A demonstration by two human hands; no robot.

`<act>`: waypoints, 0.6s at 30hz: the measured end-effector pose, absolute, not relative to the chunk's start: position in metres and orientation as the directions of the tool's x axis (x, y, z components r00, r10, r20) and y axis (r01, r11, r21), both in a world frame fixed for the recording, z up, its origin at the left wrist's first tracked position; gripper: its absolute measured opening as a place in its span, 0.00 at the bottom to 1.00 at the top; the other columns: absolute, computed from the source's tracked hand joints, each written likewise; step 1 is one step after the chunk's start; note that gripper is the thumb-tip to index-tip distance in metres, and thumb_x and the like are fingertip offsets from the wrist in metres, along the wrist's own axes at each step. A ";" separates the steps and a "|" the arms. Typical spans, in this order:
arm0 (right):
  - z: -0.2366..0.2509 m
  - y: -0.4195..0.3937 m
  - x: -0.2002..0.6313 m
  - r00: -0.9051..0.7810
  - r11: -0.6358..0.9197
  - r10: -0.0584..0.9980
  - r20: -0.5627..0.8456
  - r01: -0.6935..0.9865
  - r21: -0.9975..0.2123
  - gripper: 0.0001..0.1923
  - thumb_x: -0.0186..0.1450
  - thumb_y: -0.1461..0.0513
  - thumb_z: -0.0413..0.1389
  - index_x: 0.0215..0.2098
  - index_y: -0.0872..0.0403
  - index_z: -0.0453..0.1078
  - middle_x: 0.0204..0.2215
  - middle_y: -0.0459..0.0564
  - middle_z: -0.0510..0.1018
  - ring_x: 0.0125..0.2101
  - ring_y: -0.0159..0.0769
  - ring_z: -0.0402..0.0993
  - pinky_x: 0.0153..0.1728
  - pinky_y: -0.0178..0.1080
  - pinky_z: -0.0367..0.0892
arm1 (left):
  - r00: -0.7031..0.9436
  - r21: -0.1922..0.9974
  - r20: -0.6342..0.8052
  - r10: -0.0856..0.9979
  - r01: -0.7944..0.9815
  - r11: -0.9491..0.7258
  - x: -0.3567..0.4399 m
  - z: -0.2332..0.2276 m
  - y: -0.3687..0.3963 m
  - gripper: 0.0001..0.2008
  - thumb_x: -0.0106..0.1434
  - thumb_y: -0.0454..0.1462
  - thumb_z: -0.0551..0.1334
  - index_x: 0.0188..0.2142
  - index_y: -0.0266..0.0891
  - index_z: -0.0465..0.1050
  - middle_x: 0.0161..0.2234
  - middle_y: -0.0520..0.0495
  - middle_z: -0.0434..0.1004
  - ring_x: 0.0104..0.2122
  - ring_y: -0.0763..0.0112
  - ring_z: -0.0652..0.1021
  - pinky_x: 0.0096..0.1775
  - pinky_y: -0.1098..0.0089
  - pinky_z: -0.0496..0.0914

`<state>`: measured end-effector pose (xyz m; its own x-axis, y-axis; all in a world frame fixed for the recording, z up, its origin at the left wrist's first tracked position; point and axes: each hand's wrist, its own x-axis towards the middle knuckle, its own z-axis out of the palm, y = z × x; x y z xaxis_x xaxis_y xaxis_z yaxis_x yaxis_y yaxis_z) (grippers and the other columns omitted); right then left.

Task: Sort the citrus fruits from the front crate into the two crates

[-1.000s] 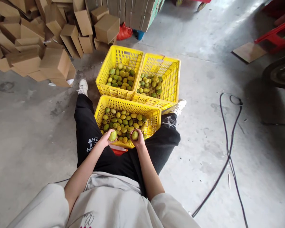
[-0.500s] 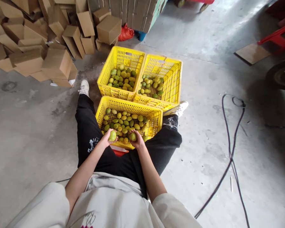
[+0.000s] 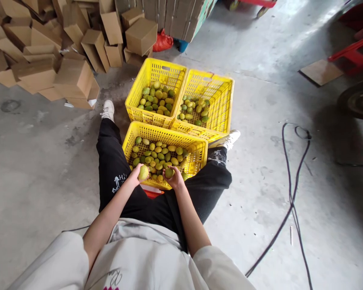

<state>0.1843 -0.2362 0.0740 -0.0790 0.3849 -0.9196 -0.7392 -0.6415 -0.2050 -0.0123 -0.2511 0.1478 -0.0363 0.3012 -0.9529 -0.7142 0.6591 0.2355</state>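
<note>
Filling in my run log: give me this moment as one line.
left hand: holds pale fruit | right hand: holds green fruit | both over near crate | far crates: part-filled

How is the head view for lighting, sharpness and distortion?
Head view: soft, even daylight with no harsh glare; the left hand and right hand, each holding a fruit, are sharp over the near crate. Wide-angle bending curves the floor edges, and the tyre at the right sits in shadow.
</note>
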 end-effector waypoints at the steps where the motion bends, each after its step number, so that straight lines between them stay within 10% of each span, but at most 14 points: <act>1: 0.076 -0.236 0.184 -0.077 -0.643 0.384 -0.920 -0.738 -0.207 0.06 0.70 0.66 0.61 0.34 0.51 0.73 0.27 0.45 0.79 0.28 0.35 0.81 0.28 0.34 0.79 | -0.028 0.227 -0.953 0.300 -0.720 0.656 -0.012 0.149 -0.251 0.13 0.78 0.33 0.57 0.44 0.32 0.81 0.25 0.46 0.80 0.20 0.67 0.81 0.24 0.73 0.77; 18: 0.075 -0.237 0.195 -0.006 -0.640 0.311 -0.950 -0.741 -0.205 0.10 0.68 0.63 0.57 0.29 0.50 0.62 0.20 0.43 0.72 0.17 0.31 0.67 0.16 0.30 0.61 | -0.074 0.243 -0.955 0.289 -0.753 0.612 -0.013 0.153 -0.249 0.10 0.75 0.30 0.68 0.35 0.37 0.74 0.28 0.47 0.81 0.21 0.73 0.79 0.26 0.75 0.77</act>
<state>0.1952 -0.2372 0.0748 -0.0058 0.3107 -0.9505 -0.7408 -0.6398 -0.2047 -0.0129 -0.2485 0.1529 -0.0739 0.2888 -0.9545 -0.7528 0.6116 0.2434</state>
